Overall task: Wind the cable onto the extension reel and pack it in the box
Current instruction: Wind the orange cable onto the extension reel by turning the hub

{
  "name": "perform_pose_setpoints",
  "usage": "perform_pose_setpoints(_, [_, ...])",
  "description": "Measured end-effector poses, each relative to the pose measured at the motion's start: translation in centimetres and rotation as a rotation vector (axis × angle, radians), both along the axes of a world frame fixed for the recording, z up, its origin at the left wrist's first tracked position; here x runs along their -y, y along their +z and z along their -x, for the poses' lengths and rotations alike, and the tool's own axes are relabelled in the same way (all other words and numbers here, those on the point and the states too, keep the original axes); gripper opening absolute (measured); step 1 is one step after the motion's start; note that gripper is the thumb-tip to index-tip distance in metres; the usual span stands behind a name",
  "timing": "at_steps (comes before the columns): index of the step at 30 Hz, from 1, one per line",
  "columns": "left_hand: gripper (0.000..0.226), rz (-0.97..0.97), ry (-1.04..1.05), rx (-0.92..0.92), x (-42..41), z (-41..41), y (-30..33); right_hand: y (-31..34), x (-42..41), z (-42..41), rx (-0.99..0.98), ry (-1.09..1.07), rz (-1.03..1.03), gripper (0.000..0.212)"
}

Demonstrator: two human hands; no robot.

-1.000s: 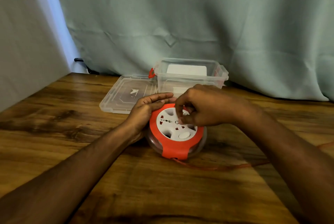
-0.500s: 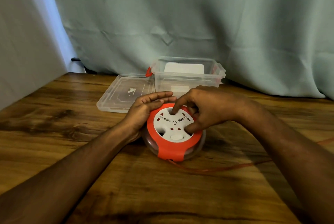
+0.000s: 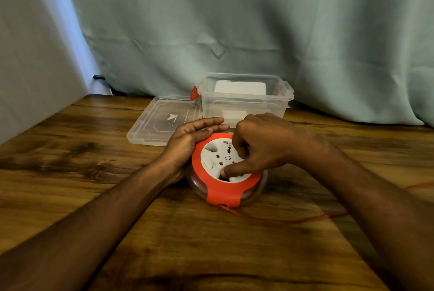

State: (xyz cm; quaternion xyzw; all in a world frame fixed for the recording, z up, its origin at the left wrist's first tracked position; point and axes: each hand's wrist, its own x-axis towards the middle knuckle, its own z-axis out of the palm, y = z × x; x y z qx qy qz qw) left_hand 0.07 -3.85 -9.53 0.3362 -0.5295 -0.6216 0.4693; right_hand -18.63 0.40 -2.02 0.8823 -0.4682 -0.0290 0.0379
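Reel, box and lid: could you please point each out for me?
reel (image 3: 223, 194), head view, orange front band.
box (image 3: 258, 107), head view, clear front wall.
lid (image 3: 152, 124), head view, flat clear panel.

Glossy orange plastic reel (image 3: 224, 193), clear plastic box (image 3: 244, 105), wood-grain table (image 3: 70, 149).

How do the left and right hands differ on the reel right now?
The left hand lies straight-fingered against the far-left side of the reel; the right hand sits on top, fingers curled. The left hand touches the orange rim; the right hand grips the white socket face, thumb dug into a recess. Both touch the reel, which sits on the table with its cable running out to the right.
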Motion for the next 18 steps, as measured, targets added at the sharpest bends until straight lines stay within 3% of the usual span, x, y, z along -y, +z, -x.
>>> perform_pose_setpoints(5, [0.035,-0.004,-0.009,-0.006,0.0,0.0,0.0,0.0,0.0,-0.3,0.070,0.007,-0.020,0.050])
perform_pose_setpoints(8, [0.036,0.004,0.005,0.018,-0.1,-0.1,0.1,0.8,0.1,0.4,0.180,0.022,-0.063,0.010])
perform_pose_setpoints(11, [0.036,0.006,-0.001,0.017,-0.1,0.0,0.2,1.0,0.3,0.8,0.208,0.027,-0.143,0.053])
perform_pose_setpoints(18, [0.037,0.034,-0.028,0.034,-0.1,-0.1,0.1,1.4,-0.3,1.1,0.126,-0.022,-0.141,0.061])
